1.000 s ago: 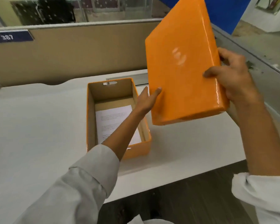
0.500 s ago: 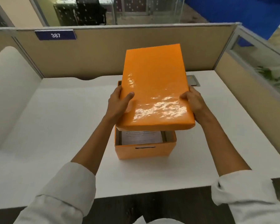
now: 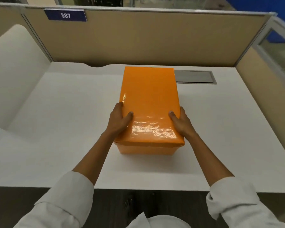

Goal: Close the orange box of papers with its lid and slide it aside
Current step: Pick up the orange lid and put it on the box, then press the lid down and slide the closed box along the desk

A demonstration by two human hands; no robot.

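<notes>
The glossy orange lid [image 3: 149, 102] sits flat on top of the orange box [image 3: 146, 149], whose front wall shows just below the lid's rim. The papers inside are hidden. My left hand [image 3: 119, 120] grips the lid's left edge near the front, thumb on top. My right hand [image 3: 179, 121] grips the right edge the same way. The box stands in the middle of the white desk [image 3: 64, 129].
Beige cubicle partitions [image 3: 138, 35] close off the back and right side, with a blue sign reading 387 [image 3: 65, 15]. A grey metal cable hatch [image 3: 194, 76] lies flush in the desk just behind the box's right corner. The desk's front edge is near my sleeves.
The lid, held tilted above the open box half a second ago, has come down flat onto it. The papers are no longer visible. Both hands stayed on the lid's sides.
</notes>
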